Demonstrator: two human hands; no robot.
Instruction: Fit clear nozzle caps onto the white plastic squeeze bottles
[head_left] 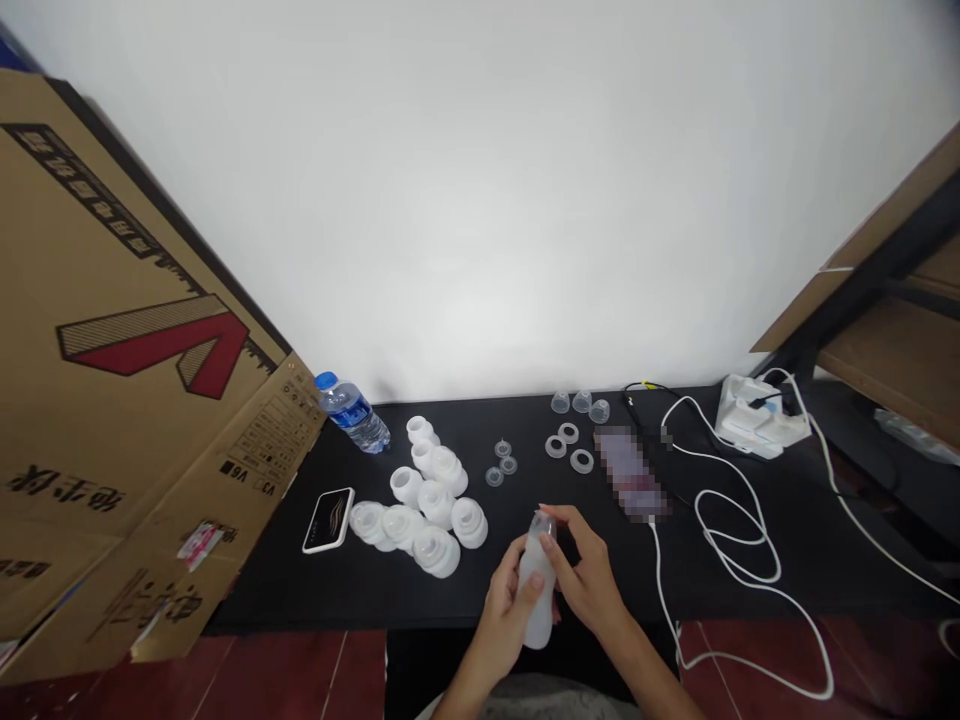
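Note:
Close to the table's front edge, a frosted white baby bottle (538, 612) is held upright but slightly tilted, its clear top facing away from me. My left hand (501, 598) wraps round the body with the thumb along its side. At the top, my right hand (586, 572) grips the clear cap, thumb and fingers around it. To the left stand several white baby bottles (436, 502) in a cluster. Beyond my hands lie small clear silicone discs (508, 465), translucent rings (581, 461) and clear dome caps (582, 401).
A water bottle (354, 412) leans at the back left above a white-framed device (328, 520). A large cardboard box (150, 350) borders the left side. On the right lie a blurred phone (630, 472), a looped white cable (772, 590) and a power strip (757, 425).

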